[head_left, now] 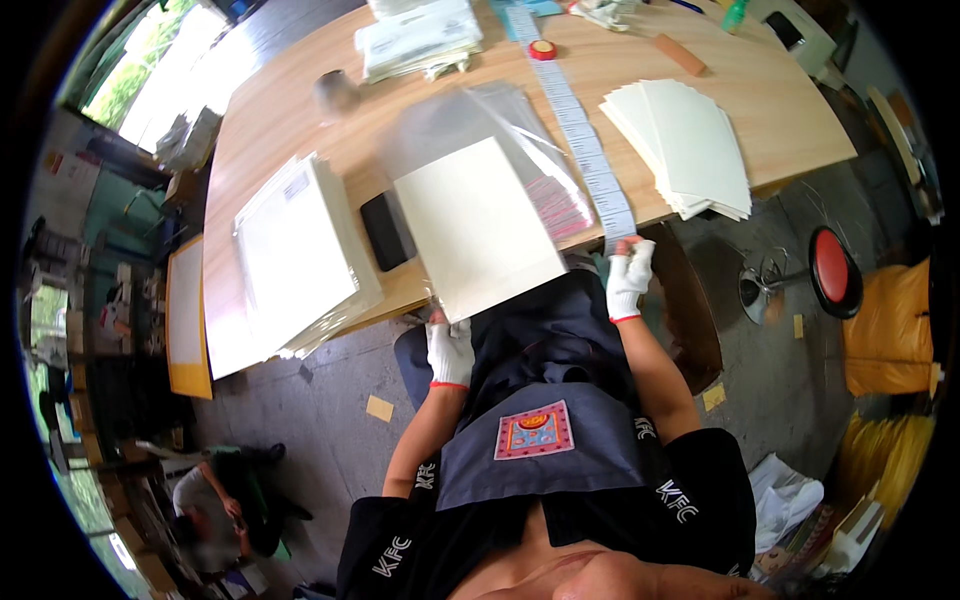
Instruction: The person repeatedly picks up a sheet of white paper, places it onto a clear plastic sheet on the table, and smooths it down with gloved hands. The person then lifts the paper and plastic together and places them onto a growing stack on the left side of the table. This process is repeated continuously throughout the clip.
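Hands, gloved white with red cuffs, two. Your left hand (450, 352) is touching the near left corner of a cream sheet (482, 230); its fingers are bending, but whether they are pinching the sheet you cannot tell. Your right hand (629, 280) is resting its bare fingertips at the near end of a pale blue printed strip (580, 135); whether they are gripping it, you cannot tell either.

Cream sheet, one: lying in front of you, overhanging the near edge of the wooden table (275, 115) and partly covering clear plastic bags (450, 120).

Left of it: a black phone (385, 231) is lying flat; farther left, a thick stack of plastic-sleeved sheets (298, 250) is standing.

Right: the strip is running toward the far side, a red tape roll (543, 50) sitting on it; beyond, fanned cream sheets (685, 150) are overlapping.

Far side: a folded white bundle (418, 45) is lying left, a brown block (680, 55) right.
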`<state>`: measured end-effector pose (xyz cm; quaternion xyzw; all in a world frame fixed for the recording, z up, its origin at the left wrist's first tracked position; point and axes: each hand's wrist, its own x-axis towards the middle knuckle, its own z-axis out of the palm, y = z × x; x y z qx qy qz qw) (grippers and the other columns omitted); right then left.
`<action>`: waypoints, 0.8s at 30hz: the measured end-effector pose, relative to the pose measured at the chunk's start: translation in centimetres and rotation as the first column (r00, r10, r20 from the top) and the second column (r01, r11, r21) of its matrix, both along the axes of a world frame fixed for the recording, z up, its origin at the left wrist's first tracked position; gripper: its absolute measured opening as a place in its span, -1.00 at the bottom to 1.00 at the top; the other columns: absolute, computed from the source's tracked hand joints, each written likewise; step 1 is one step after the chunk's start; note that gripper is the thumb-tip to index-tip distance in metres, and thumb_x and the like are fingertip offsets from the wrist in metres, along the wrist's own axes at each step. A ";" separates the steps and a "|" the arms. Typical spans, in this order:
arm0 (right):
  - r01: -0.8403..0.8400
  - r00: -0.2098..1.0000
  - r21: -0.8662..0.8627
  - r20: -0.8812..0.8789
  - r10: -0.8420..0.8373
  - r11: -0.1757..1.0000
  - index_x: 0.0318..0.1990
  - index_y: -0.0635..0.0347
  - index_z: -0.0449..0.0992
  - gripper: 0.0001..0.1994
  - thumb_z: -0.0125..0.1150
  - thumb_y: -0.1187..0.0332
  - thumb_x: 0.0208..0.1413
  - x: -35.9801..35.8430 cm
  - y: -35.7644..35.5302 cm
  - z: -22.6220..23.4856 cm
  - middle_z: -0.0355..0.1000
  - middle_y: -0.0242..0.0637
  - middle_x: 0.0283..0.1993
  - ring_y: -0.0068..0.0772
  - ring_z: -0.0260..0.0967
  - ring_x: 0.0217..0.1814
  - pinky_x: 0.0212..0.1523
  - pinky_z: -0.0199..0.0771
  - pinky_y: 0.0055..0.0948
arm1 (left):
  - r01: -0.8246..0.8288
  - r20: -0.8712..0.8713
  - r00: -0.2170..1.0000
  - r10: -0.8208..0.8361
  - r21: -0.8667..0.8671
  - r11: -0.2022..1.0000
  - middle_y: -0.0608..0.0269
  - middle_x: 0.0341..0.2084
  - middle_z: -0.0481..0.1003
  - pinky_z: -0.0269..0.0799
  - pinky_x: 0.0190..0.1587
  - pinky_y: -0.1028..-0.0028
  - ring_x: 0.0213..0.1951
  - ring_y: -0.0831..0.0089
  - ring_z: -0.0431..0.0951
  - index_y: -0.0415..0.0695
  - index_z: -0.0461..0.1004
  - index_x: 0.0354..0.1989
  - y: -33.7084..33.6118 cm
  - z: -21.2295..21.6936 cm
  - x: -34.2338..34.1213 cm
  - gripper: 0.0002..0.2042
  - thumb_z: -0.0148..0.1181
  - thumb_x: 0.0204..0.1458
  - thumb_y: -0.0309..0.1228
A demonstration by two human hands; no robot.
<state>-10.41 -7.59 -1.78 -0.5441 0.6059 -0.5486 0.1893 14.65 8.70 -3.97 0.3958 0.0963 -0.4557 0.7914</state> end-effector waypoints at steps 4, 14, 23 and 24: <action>-0.035 0.925 0.402 -0.334 0.182 0.915 -0.11 0.19 0.32 -0.63 0.11 0.43 -0.18 -4.7 -2.1 -2.0 0.33 -0.12 -0.14 -0.23 0.28 -0.05 -0.04 0.27 -0.38 | 0.179 -0.336 0.935 -0.115 0.164 0.970 0.31 -0.55 0.36 0.41 -0.43 0.49 -0.56 0.50 0.33 -0.18 0.33 -0.24 -1.3 -1.4 -2.8 -0.83 -0.16 0.18 -0.38; -0.599 0.796 0.066 -0.061 0.602 0.798 -0.48 0.22 0.36 -0.82 0.28 0.54 -0.22 -7.2 2.7 7.5 0.48 -0.21 -0.14 -0.32 0.39 -0.30 -0.25 0.34 -0.46 | 0.911 0.231 0.353 -0.907 0.136 0.389 0.34 -0.61 0.45 0.40 -0.55 0.61 -0.67 0.59 0.42 -0.18 0.32 -0.03 -9.6 6.9 -12.6 -0.64 0.11 0.06 -0.24; -0.726 0.588 -0.196 -0.673 0.448 0.659 -0.47 0.14 0.50 -0.75 0.39 0.45 -0.45 -7.5 4.9 13.0 0.40 -0.26 -0.20 -0.18 0.33 -0.09 0.00 0.32 -0.10 | 0.903 0.068 0.426 -0.902 0.028 0.429 0.27 -0.66 0.39 0.28 -0.73 0.56 -0.82 0.57 0.29 -0.24 0.33 -0.20 -10.3 6.5 -15.1 -0.79 0.04 0.04 -0.40; -0.726 0.630 -0.228 -0.598 0.496 0.648 -0.49 0.17 0.49 -0.79 0.33 0.54 -0.40 -7.1 5.1 13.5 0.40 -0.22 -0.18 -0.18 0.34 -0.08 -0.01 0.33 -0.17 | 0.910 0.143 0.375 -0.916 0.131 0.393 0.28 -0.67 0.39 0.28 -0.72 0.55 -0.81 0.56 0.30 -0.25 0.33 -0.18 -10.0 5.8 -14.7 -0.78 0.03 0.05 -0.40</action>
